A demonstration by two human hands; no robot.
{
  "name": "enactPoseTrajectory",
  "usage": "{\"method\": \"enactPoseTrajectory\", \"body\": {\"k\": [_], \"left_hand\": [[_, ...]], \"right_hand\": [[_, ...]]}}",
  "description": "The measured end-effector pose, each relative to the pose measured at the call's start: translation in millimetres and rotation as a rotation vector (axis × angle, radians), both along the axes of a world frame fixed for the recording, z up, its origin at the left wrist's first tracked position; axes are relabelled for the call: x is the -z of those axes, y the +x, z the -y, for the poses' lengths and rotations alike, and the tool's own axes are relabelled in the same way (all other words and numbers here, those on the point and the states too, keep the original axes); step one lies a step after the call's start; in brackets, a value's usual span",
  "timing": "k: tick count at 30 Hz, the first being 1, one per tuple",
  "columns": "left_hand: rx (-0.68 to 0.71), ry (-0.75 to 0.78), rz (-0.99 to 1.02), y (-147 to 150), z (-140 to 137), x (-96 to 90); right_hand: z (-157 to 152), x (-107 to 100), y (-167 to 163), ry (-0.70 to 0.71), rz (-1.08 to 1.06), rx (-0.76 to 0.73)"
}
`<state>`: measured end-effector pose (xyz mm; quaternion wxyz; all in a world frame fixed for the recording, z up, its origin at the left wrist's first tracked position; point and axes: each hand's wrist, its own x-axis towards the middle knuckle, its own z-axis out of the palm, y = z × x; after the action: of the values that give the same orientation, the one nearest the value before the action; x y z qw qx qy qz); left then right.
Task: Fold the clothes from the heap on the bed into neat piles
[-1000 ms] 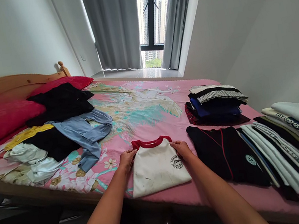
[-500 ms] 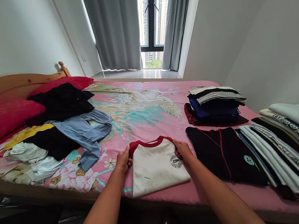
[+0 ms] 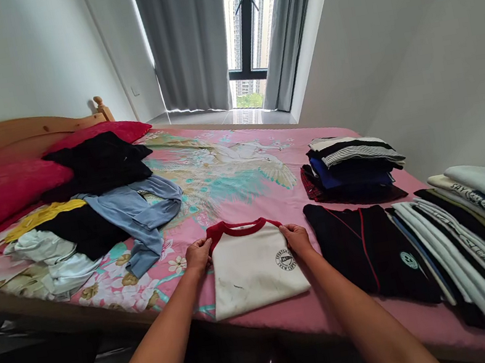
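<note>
A folded white shirt (image 3: 254, 273) with red shoulders and collar lies at the bed's near edge, its round black print on the right side of the chest. My left hand (image 3: 199, 256) pinches the red shoulder at its left edge. At the opposite edge, my right hand (image 3: 297, 240) is closed on the other shoulder, fingers partly tucked beneath. Just right of that hand lies a folded black garment (image 3: 342, 245) with red piping and a pale round badge.
Loose clothes, among them a blue long-sleeved top (image 3: 141, 208) and a black garment (image 3: 103, 162), lie heaped at left by red pillows (image 3: 5, 192). A folded stack (image 3: 352, 165) sits at right behind a row of folded clothes (image 3: 466, 254). The patterned bedsheet (image 3: 231, 171) spreads behind the shirt.
The shirt's collar and shoulder end has shifted slightly away from me and looks flatter, with both hands still on its shoulders. The view has moved a little.
</note>
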<state>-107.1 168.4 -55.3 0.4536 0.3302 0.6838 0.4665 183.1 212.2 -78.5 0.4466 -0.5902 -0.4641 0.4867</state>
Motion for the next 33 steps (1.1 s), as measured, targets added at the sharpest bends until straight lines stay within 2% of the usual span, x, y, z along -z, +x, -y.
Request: {"method": "enactPoseTrajectory", "body": {"k": [3,7,13,17,21,27,33], "left_hand": [[0.013,-0.007,-0.022,-0.3,-0.3,2.6],[0.097,-0.038,0.022,-5.1,5.2,0.7],[0.255,-0.108,0.127,-19.4,29.0,-1.6],[0.334,-0.174,0.135,-20.0,43.1,-8.9],[0.335,-0.196,0.089,-15.6,47.0,-12.4],[0.21,-0.164,-0.009,-7.9,48.1,0.5],[0.304,-0.216,0.066,-17.8,56.4,-10.8]], "right_hand": [[1.9,1.4,2.3,-0.021,0.0,-0.005],[10.4,-1.4,11.2,-0.096,-0.012,-0.079],[29.3,-8.7,29.5,-0.256,0.002,-0.258],[33.5,-14.3,33.4,-0.32,0.036,-0.314],[34.8,-14.7,31.2,-0.333,0.05,-0.295],[42.1,-5.5,28.8,-0.303,0.04,-0.174],[53.3,-13.6,36.9,-0.332,-0.032,-0.279]]}}
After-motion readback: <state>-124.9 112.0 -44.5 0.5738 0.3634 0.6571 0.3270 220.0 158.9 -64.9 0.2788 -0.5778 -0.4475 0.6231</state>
